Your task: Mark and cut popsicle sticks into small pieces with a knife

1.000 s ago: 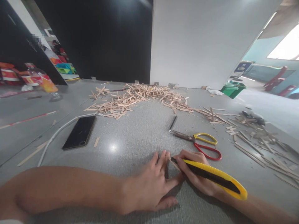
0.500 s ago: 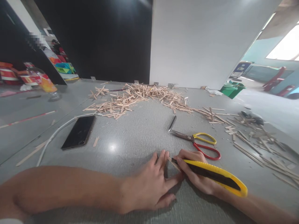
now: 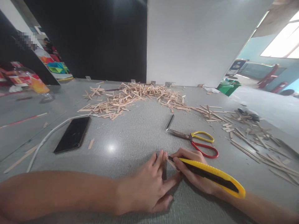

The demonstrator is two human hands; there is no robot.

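My right hand (image 3: 192, 165) is closed around a yellow and black utility knife (image 3: 210, 175), its tip pointing left at a small wooden strip (image 3: 172, 164). My left hand (image 3: 151, 183) lies on the grey table (image 3: 135, 133) with its fingers pressing on the strip, which is partly hidden between the two hands. Beyond my right hand are scissors (image 3: 187, 137) with one yellow and one red handle, and a short dark pen-like rod (image 3: 170, 122) touches or nearly touches their tips.
Wooden pieces are heaped (image 3: 140, 93) at the back, with longer strips (image 3: 245, 140) on the right. A phone (image 3: 73, 134) with a white cable (image 3: 44, 140) lies left. Bottles (image 3: 38, 84) stand far left. Black and white panels (image 3: 198, 40) rise behind.
The whole view has shifted slightly, so the table items appear a little further left. Both hands keep nearly the same pose, with the knife tip still at the strip.
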